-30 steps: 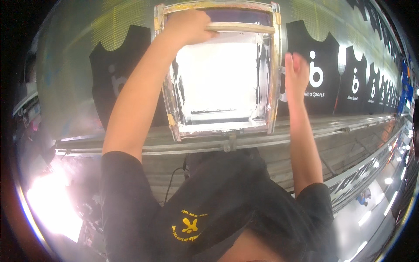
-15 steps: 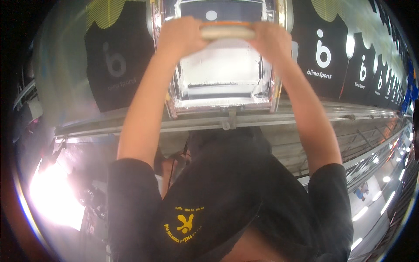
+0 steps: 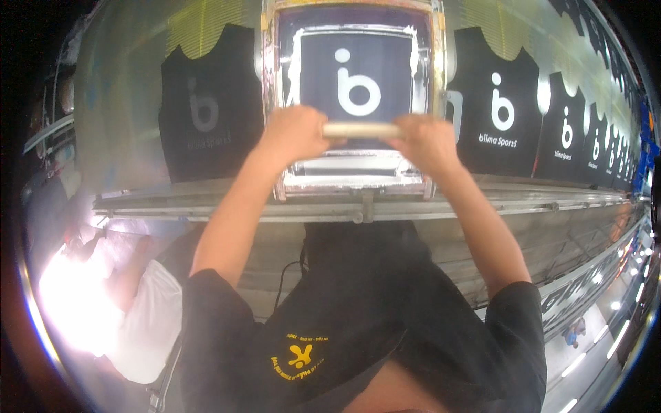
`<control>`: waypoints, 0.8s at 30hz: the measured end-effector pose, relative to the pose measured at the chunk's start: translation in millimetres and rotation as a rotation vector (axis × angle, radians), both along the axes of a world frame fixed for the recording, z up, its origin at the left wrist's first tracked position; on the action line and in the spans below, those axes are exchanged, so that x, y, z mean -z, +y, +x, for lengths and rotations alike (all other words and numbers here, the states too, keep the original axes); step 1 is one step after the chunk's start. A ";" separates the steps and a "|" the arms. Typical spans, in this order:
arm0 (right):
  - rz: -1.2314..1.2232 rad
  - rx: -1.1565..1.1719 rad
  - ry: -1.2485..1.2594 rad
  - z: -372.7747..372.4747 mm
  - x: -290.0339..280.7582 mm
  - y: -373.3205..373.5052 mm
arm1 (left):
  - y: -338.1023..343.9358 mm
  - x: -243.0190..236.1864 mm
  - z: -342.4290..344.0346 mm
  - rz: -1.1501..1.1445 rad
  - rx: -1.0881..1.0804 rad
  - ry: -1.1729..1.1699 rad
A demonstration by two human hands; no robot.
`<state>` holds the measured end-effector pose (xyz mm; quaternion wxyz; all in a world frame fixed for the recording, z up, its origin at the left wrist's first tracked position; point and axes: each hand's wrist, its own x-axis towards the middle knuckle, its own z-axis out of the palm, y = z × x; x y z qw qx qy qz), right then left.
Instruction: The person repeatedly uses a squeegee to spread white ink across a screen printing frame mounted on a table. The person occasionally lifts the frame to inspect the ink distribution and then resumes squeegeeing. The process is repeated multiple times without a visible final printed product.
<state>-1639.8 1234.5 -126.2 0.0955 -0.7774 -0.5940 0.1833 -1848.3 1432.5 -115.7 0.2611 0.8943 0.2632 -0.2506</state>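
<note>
Both hands grip a squeegee [image 3: 362,130] by its pale handle, held crosswise over a framed printing screen [image 3: 421,180]. My left hand [image 3: 297,132] is wrapped round the handle's left end, and my right hand [image 3: 428,140] round its right end. Beyond the squeegee the screen's dark mesh [image 3: 318,82] shows a white rounded mark. White ink [image 3: 351,167] lies on the near part of the screen and along its inner edges. The squeegee's blade is mostly hidden behind the handle and hands.
A black cut fabric panel [image 3: 180,131] with a faint mark lies left of the screen. Right of it, another black panel [image 3: 475,89] carries a bright white print, with several more beyond. A metal rail [image 3: 303,211] runs along the table's near edge. Someone in white [image 3: 155,323] is at lower left.
The squeegee has come toward me with both hands, from the far part of the screen to the near part. The white mark on the mesh is now uncovered.
</note>
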 end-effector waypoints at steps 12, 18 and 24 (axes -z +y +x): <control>0.022 0.162 -0.153 95.6 30.8 156.1 | 134.1 32.0 109.8 0.290 -0.058 -0.179; 0.121 0.084 -0.214 30.8 44.7 55.3 | 40.3 32.1 43.8 0.217 -0.058 -0.102; 0.129 0.068 -0.106 -51.9 50.6 -94.7 | -96.1 33.6 -42.1 0.087 -0.098 -0.167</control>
